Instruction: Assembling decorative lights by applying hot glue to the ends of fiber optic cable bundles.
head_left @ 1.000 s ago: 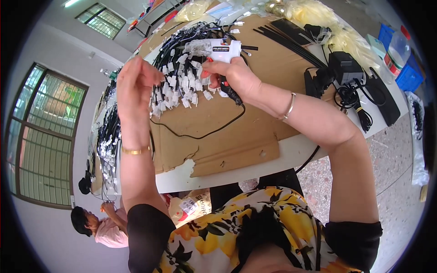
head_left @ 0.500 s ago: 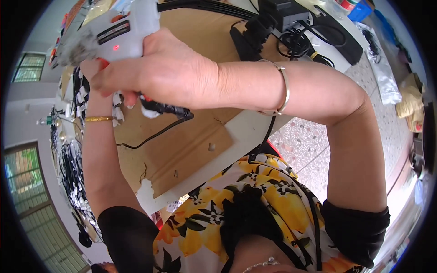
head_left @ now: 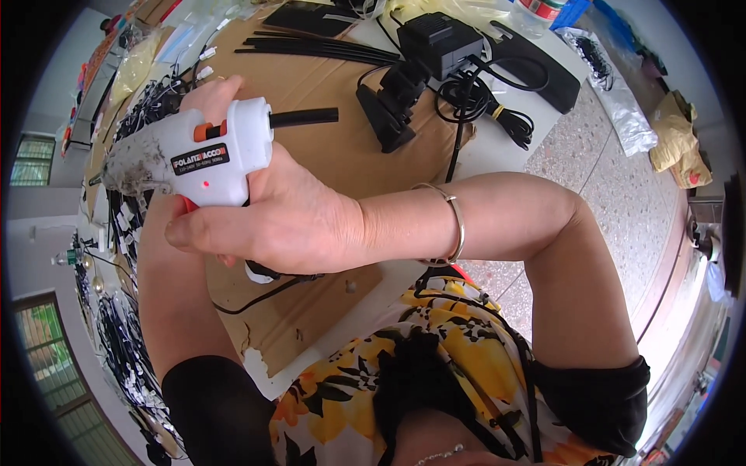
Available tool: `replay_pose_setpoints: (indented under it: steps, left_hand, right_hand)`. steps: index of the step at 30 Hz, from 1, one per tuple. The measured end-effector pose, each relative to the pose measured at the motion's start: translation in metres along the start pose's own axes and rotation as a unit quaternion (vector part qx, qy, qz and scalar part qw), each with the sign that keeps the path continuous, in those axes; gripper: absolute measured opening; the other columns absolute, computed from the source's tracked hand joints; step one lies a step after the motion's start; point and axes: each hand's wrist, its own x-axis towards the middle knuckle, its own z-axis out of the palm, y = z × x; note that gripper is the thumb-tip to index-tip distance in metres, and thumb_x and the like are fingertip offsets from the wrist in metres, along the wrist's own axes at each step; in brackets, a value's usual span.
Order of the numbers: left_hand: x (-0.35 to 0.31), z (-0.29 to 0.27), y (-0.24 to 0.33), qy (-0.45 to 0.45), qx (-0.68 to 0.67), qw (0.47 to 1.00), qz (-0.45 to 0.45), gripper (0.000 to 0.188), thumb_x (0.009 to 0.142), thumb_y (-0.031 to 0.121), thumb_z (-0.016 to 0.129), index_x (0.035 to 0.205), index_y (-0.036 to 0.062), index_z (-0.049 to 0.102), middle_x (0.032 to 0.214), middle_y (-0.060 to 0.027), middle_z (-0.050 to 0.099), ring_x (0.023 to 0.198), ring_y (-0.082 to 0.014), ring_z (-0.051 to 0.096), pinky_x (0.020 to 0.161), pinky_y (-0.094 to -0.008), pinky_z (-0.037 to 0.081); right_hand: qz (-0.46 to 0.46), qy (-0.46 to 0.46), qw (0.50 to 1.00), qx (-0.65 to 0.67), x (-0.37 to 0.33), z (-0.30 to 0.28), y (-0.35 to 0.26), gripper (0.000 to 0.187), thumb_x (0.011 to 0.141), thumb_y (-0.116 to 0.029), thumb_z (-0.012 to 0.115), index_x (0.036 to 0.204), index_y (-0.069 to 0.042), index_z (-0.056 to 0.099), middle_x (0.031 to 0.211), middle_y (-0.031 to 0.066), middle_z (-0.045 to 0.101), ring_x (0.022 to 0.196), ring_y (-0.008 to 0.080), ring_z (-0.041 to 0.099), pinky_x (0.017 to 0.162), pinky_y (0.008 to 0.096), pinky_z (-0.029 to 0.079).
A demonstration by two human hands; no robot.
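Glue gun (head_left: 190, 147) grasped by right hand (head_left: 291, 217), partly hiding left hand (head_left: 214, 95), state unclear; black adapter (head_left: 439, 43) beyond.

We grip a white glue gun (head_left: 186, 151) in our right hand (head_left: 299, 210), its body partly hiding our left hand (head_left: 210, 95); a black adapter (head_left: 440, 43) sits near the right edge of the table (head_left: 497, 153).

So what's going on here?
A person holds a white glue gun in the right grip, nozzle pointing left, its red light lit and a black stick jutting from the back. The left grip is mostly hidden behind the gun; can't tell if it holds anything. Cardboard lies under them on the table, with black rods and a black boxy device at the far side.
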Motion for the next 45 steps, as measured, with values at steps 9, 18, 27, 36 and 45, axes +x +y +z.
replay_pose_setpoints:
  steps: [9,18,27,36,45]
  left_hand:
    - [-0.033,-0.055,-0.044,-0.014,-0.221,0.957,-0.186,0.026,0.080,0.014,0.054,0.103,0.0017,0.055,0.091,-0.0124,0.060,0.083,-0.0216,0.057,0.072,-0.0300,0.044]
    - [-0.030,-0.047,-0.033,0.121,-0.315,0.893,-0.298,0.025,0.082,0.018,0.055,0.102,0.0027,0.056,0.088,-0.0097,0.062,0.077,-0.0174,0.059,0.067,-0.0274,0.045]
    - [-0.046,-0.127,-0.026,0.468,-0.455,0.712,-0.258,0.022,0.086,0.014,0.051,0.100,-0.0027,0.048,0.095,-0.0145,0.059,0.077,-0.0234,0.061,0.070,-0.0330,0.051]
    - [-0.115,-0.281,-0.029,0.530,-0.427,0.728,-0.086,0.029,0.086,0.019,0.048,0.105,-0.0031,0.045,0.102,-0.0163,0.055,0.083,-0.0240,0.057,0.077,-0.0349,0.049]
    - [-0.096,-0.246,0.012,0.500,-0.381,0.720,-0.295,0.005,0.082,0.005,0.053,0.085,0.0026,0.051,0.067,-0.0060,0.055,0.051,-0.0163,0.053,0.050,-0.0257,0.048]
  right_hand:
    - [0.019,-0.028,0.995,-0.090,0.022,0.008,-0.003,0.013,0.067,-0.014,0.058,0.071,-0.002,0.055,0.062,0.0052,0.055,0.060,0.0133,0.053,0.059,0.0269,0.043]
    - [0.032,-0.064,0.997,-0.018,0.021,0.016,0.005,0.009,0.079,-0.005,0.055,0.084,0.001,0.058,0.073,0.0045,0.059,0.056,0.0077,0.052,0.051,0.0217,0.043]
    - [0.024,-0.142,0.989,0.042,0.022,0.052,-0.010,0.008,0.077,-0.002,0.058,0.085,-0.001,0.056,0.071,0.0019,0.057,0.061,0.0068,0.052,0.052,0.0203,0.041]
    - [-0.064,-0.190,0.980,-0.007,0.036,0.049,-0.028,0.015,0.077,-0.011,0.048,0.077,0.004,0.050,0.067,0.0104,0.052,0.058,0.0154,0.052,0.057,0.0276,0.045]
    - [-0.015,-0.160,0.987,-0.024,0.039,0.037,-0.023,0.023,0.081,-0.021,0.048,0.093,-0.002,0.048,0.087,0.0147,0.049,0.057,0.0117,0.043,0.064,0.0301,0.039]
